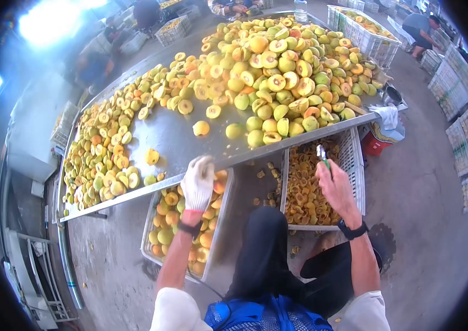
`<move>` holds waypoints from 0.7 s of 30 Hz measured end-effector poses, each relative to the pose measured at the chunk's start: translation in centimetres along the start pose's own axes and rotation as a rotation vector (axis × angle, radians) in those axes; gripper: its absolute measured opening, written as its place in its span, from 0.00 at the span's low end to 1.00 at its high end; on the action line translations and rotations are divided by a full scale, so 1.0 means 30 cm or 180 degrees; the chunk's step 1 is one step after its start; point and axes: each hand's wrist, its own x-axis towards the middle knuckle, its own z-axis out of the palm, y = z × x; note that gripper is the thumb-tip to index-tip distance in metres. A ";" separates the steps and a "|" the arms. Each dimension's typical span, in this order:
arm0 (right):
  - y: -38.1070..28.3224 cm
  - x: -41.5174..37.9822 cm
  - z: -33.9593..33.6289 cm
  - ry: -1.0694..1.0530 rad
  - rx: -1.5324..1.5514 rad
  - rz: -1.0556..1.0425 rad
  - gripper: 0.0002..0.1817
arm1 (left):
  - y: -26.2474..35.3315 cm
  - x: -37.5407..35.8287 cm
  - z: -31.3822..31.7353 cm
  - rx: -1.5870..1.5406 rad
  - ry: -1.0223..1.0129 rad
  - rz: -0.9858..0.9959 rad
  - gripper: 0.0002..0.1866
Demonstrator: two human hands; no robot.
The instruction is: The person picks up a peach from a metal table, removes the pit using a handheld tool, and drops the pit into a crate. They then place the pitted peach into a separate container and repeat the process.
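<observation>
My left hand (198, 182), in a white knit glove, is at the front edge of the metal table (178, 132), above a crate of whole and cut peaches (165, 236). Its fingertips are blurred, so whether they hold anything does not show. My right hand (334, 185) is bare and closed around a green-handled pitting spoon (322, 153) with a shiny metal head. Below it stands a white crate (358, 171) full of brownish pits and scraps (306, 190). Halved peaches (278, 83) are heaped across the far side of the table, and more halves (110, 160) lie at its left end.
A metal cup (391, 95) and a white cloth (387, 116) are at the table's right corner, above a red box (374, 144). A bottle (300, 10) stands at the far edge. Stacked crates (454, 83) line the right. Other people (421, 30) work farther back.
</observation>
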 end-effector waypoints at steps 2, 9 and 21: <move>-0.037 -0.013 0.000 0.0004 -0.1005 -0.0555 0.17 | 0.009 0.131 0.087 0.0219 -0.0046 0.0161 0.13; -0.044 0.026 -0.004 -0.0188 -0.0794 -0.0373 0.15 | 0.029 0.386 0.314 0.1121 -0.0911 0.0113 0.18; -0.022 0.064 0.027 -0.0204 -0.0999 -0.0809 0.14 | 0.022 0.395 0.322 0.0875 -0.1396 -0.0465 0.22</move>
